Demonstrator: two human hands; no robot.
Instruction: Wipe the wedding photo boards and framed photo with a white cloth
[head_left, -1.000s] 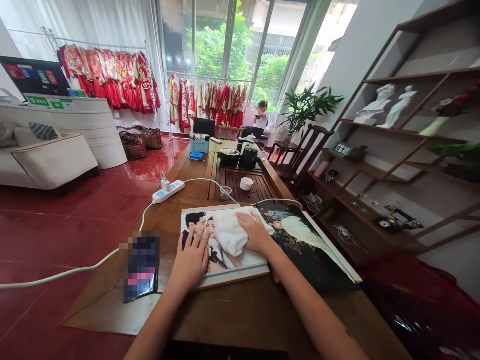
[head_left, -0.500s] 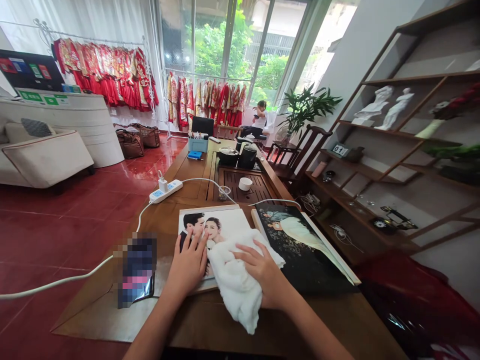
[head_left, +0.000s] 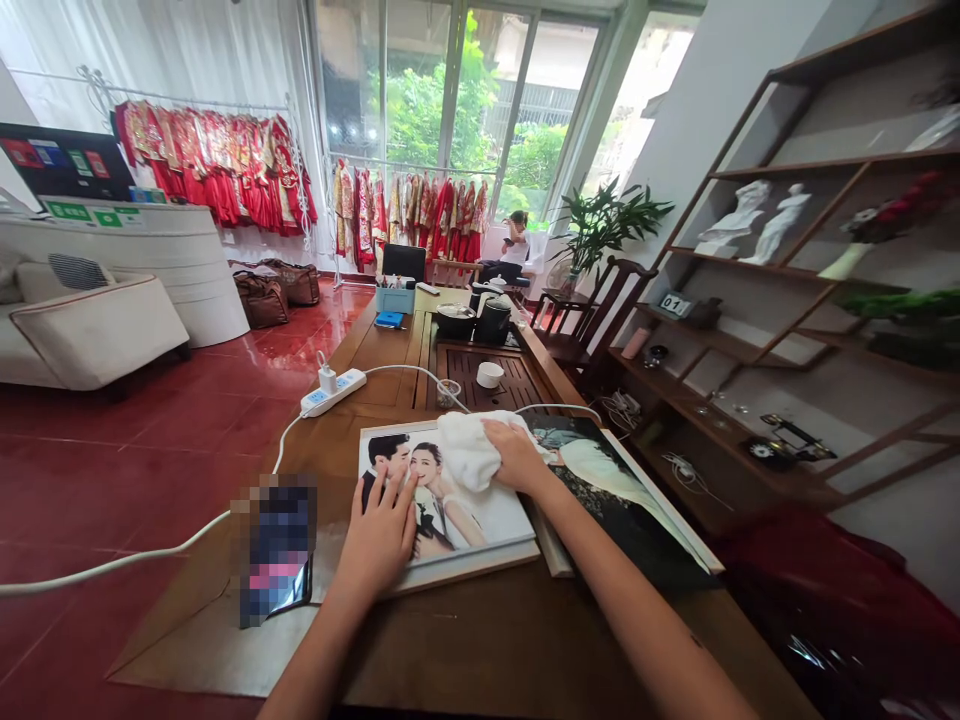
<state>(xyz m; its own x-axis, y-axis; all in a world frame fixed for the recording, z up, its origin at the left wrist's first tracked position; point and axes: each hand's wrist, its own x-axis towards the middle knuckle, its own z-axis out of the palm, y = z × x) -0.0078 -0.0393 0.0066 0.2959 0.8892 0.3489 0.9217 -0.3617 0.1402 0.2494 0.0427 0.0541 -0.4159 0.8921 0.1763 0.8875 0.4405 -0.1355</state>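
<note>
White cloth [head_left: 469,450], bunched into a wad, sits under the right hand [head_left: 517,455] at about 1 o'clock on the wedding photo [head_left: 480,520]. The fingers are curled down over it, gripping it and pressing it onto the glossy top corner. I'd guess it's balled up to make a firm pad against the surface.

Left hand [head_left: 382,530] is wide open with the fingers spread, flat on the photo's 7 o'clock corner and holding nothing. Looks like it's there to pin the board so it can't skate around on the wooden table [head_left: 465,640]. The photo lies flat, roughly square to the person, within easy reach of both arms.

A second, darker photo [head_left: 630,500] lies at its 3 o'clock, either just beside it or tucked slightly under, can't tell which. Phone [head_left: 276,548] rests at 9 o'clock of the left hand, apart from it. Power strip [head_left: 334,390] sits at 11 o'clock further up the table, with its cable trailing off the left edge.
</note>
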